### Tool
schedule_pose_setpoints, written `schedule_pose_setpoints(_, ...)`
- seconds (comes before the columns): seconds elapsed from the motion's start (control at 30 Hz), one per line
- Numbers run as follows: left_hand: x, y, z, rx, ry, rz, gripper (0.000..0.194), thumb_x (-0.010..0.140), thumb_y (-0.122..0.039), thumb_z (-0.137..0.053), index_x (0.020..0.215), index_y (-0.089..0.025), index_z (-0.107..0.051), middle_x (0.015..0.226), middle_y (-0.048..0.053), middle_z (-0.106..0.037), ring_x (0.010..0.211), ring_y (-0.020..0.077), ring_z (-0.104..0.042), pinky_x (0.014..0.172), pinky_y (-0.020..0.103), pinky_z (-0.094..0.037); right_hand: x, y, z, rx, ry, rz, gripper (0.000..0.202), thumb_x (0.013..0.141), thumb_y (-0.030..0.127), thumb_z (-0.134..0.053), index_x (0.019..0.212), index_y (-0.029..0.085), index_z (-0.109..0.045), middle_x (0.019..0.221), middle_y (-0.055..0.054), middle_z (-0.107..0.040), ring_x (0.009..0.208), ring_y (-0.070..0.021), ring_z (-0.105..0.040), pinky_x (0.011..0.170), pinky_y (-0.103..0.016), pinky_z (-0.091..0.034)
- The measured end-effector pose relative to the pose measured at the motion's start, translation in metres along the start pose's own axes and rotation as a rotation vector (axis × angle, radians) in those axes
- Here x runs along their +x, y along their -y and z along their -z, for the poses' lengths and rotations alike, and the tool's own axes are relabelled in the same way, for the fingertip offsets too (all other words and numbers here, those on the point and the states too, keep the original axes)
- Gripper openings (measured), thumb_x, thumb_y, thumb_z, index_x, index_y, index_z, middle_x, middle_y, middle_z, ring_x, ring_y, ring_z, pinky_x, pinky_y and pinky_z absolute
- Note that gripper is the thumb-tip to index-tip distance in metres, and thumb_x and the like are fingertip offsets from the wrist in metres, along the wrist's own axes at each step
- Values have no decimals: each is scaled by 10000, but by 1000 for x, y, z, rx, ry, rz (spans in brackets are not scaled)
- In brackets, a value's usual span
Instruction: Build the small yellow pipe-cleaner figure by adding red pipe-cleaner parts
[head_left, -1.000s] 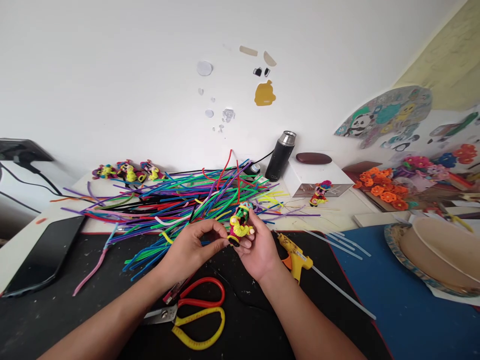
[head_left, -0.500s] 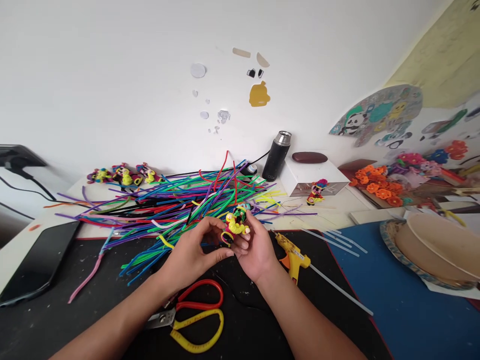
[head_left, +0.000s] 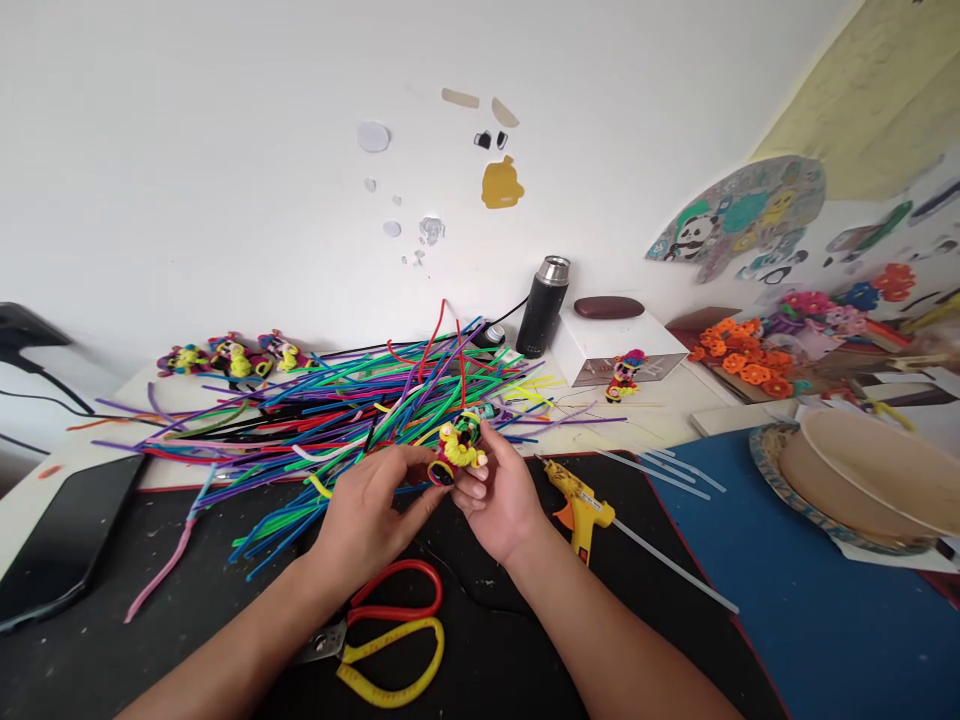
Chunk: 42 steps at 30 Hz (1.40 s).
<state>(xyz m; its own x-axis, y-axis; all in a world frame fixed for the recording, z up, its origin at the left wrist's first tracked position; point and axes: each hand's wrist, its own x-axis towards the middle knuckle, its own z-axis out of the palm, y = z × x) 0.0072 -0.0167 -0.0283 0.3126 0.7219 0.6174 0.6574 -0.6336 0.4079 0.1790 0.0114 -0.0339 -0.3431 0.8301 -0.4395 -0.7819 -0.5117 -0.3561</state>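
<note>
Between my two hands is a small pipe-cleaner doll (head_left: pixel 457 452), yellow, magenta, green and black, tilted over the black mat (head_left: pixel 517 660). My left hand (head_left: pixel 375 505) pinches its lower end, by the round black-and-magenta part, with thumb and fingers. Wrapped about the doll's other side is my right hand (head_left: pixel 502 490), its thumb near the green top and its fingers beneath. Behind them spreads a pile of coloured pipe cleaners (head_left: pixel 360 390). Scissors (head_left: pixel 394 640) with one red and one yellow handle lie below my left hand. A yellow glue gun (head_left: pixel 581 500) rests right of my right hand.
Several similar dolls (head_left: pixel 232 358) sit at the back left, and another doll (head_left: pixel 624 376) stands before a white box (head_left: pixel 622 340). A black flask (head_left: pixel 544 305), a phone (head_left: pixel 67 535), glue sticks (head_left: pixel 679 470), orange flowers (head_left: pixel 742 355) and a large bowl (head_left: pixel 885 470) surround the work area.
My left fingers have closed onto the doll's lower end, where the thumb was apart before. The doll is turned slightly. The whole view has shifted a little.
</note>
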Motion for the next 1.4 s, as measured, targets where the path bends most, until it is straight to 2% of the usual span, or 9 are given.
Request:
schedule_pose_setpoints(0.13,0,1,0,24,-5,-30,150,1020,-317,-652,1108,-198,-623,857,12,-745,705,166,-724,660,255,-568,-1,0,0,11,12,-1,472,857,409,-802,619,191,-457,448,104,-418,346,-31,-324,352,-170,-199)
schedule_pose_setpoints(0.3,-4,7,-1,83,29,-107,286,1024,-325,-658,1254,-166,-603,960,68,-773,789,199,-747,720,297,-585,-1,-1,0,3,14,-20,473,886,418,-766,608,193,-457,441,102,-407,344,-33,-311,354,-173,-210)
schedule_pose_setpoints(0.6,-5,10,2,67,27,-204,253,1026,-233,-646,1270,-176,-609,1005,88,-791,863,216,-774,768,306,-604,0,-2,0,-10,4,-48,475,892,432,-767,611,191,-469,436,106,-383,348,-35,-291,356,-176,-190)
schedule_pose_setpoints(0.73,-6,12,2,20,44,-216,213,1024,-203,-639,1235,-176,-620,1016,92,-793,888,208,-778,782,292,-614,0,-3,-1,-19,14,-58,476,895,440,-766,609,188,-482,431,107,-376,348,-35,-290,356,-178,-201)
schedule_pose_setpoints(1.0,-5,12,3,-66,62,-196,215,1006,-145,-633,1213,-204,-642,993,86,-797,863,200,-783,756,283,-628,-3,-3,-6,-21,-58,-70,530,913,472,-761,585,194,-451,405,108,-360,332,-38,-297,345,-174,-206)
schedule_pose_setpoints(1.27,-4,12,4,-68,57,-217,215,1018,-164,-631,1228,-212,-637,984,87,-794,840,196,-790,734,272,-633,-4,-5,-8,-32,-103,-63,556,867,494,-808,583,202,-430,408,107,-369,339,-41,-316,345,-173,-209)
schedule_pose_setpoints(1.4,-3,10,5,-58,54,-223,215,1008,-137,-637,1215,-196,-648,979,90,-799,840,189,-791,745,255,-629,-4,-6,-8,-23,-115,-69,550,885,478,-795,578,199,-433,411,104,-372,340,-40,-310,342,-171,-208)
